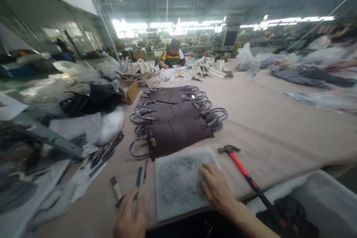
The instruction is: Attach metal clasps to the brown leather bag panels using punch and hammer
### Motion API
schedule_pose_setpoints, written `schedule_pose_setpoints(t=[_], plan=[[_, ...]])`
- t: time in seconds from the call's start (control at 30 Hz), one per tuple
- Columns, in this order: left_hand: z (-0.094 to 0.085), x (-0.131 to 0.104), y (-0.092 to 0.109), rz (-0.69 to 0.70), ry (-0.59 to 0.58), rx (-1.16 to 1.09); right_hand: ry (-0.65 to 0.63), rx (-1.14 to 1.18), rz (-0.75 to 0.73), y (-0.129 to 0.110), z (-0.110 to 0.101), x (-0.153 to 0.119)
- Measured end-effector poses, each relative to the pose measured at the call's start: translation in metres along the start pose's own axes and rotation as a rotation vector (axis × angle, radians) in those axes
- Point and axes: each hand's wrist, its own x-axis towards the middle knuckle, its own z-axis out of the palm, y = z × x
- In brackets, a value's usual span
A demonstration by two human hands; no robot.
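My left hand (pixel 129 214) is at the lower left, its fingers closed on the near end of a dark, flat, bar-like tool (pixel 139 176) that lies on the table. Just right of that tool lies a thin metal rod (pixel 145 171). On its left is a short tool with a pale, wide end (pixel 115 187). My right hand (pixel 216 186) rests on the right part of a whitish square board (pixel 178 189), fingers stretched out and holding nothing. Dark scuff marks cover the board's middle. Beyond it are several dark brown handbags (pixel 178 134) in an overlapping row, their handles wrapped in plastic.
A claw hammer (pixel 242 167) with a red and black handle lies right of the board. A pale bin (pixel 320 200) stands at the lower right. Dark strips (pixel 108 152) and plastic wrap clutter the left. Across the table, a co-worker (pixel 173 55) bends over pale pieces.
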Motion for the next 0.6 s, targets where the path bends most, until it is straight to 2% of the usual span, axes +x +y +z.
schedule_pose_setpoints(t=[0.07, 0.1, 0.17, 0.2, 0.27, 0.33, 0.4, 0.5, 0.6], plan=[[0.001, 0.036, 0.012, 0.074, 0.039, 0.054, 0.026, -0.046, 0.018, 0.018, 0.008, 0.000], [0.003, 0.060, 0.020, 0.100, 0.021, 0.114, 0.038, -0.056, 0.017, 0.024, 0.012, -0.001], [0.012, 0.111, 0.035, 0.068, -0.031, 0.292, 0.058, -0.065, 0.007, 0.029, 0.019, -0.004], [0.016, 0.135, 0.040, 0.047, -0.086, 0.387, 0.067, -0.068, 0.004, 0.030, 0.022, -0.005], [0.022, 0.173, 0.044, 0.023, -0.272, 0.516, 0.084, -0.068, 0.004, 0.030, 0.024, -0.007], [0.025, 0.196, 0.045, 0.040, -0.427, 0.563, 0.096, -0.057, 0.007, 0.029, 0.023, -0.007], [0.022, 0.208, 0.047, 0.084, -0.493, 0.572, 0.102, -0.045, 0.014, 0.028, 0.021, -0.006], [0.009, 0.222, 0.060, 0.177, -0.512, 0.581, 0.094, -0.030, 0.029, 0.025, 0.018, -0.005], [-0.017, 0.242, 0.085, 0.268, -0.467, 0.572, 0.067, -0.014, 0.055, 0.022, 0.014, -0.003]])
